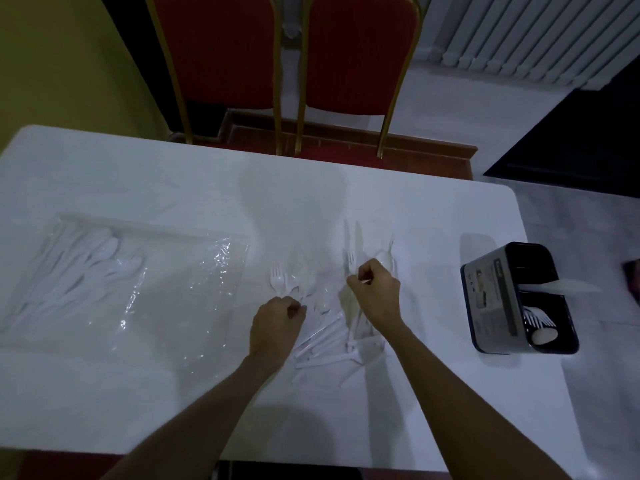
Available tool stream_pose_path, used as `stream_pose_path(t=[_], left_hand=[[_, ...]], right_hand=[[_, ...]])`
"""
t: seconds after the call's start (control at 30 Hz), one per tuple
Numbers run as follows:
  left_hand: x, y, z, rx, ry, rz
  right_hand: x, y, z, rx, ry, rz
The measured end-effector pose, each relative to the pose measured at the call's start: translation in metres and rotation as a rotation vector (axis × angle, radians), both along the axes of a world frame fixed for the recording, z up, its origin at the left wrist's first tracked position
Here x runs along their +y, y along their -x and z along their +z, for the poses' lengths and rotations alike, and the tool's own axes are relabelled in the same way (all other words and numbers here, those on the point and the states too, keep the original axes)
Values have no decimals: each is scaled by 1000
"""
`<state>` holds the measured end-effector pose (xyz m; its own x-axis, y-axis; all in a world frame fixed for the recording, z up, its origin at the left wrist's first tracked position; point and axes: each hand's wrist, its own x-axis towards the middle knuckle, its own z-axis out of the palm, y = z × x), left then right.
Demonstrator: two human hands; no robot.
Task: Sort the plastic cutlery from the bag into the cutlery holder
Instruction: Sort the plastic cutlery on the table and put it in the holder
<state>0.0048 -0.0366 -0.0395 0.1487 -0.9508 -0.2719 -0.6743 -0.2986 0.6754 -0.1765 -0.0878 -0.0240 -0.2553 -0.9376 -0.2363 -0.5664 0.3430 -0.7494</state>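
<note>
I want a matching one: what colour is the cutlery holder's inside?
The cutlery holder is black inside, with a grey labelled outer side; the head view shows it best.

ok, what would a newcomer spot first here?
The left hand and right hand are in a loose pile of white cutlery at mid-table, the right pinching a white piece. A clear bag with spoons inside lies to the left, and a black cutlery holder, partly filled, stands at the right edge.

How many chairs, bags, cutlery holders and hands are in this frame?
Red chairs: 2
Plastic bag: 1
Cutlery holder: 1
Hands: 2, left hand and right hand
Total: 6
Loose cutlery: too overlapped to count.
</note>
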Motion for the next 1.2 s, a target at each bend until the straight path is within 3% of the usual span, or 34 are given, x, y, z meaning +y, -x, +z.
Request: stream_pose_path(t=[0.2,0.3,0.4,0.6,0.73,0.97,1.2], left_hand=[[-3,3,7,100,133,-39],[-6,10,12,109,161,-109],[-4,10,12,100,163,-133],[6,-11,-4,-109,-38,-149],[2,-1,-5,-148,-31,-223],[9,10,-9,-171,90,-117],[10,-7,-8,-119,-63,-67]], right_hand=[[-1,-4,5,-357,-210,86],[-2,-9,4,-426,-266,118],[-2,-8,4,-398,-267,60],[-1,8,7,-388,-220,-126],[1,17,-1,-337,-266,-160],[6,22,5,-395,-260,-148],[8,23,-1,-385,-316,-52]])
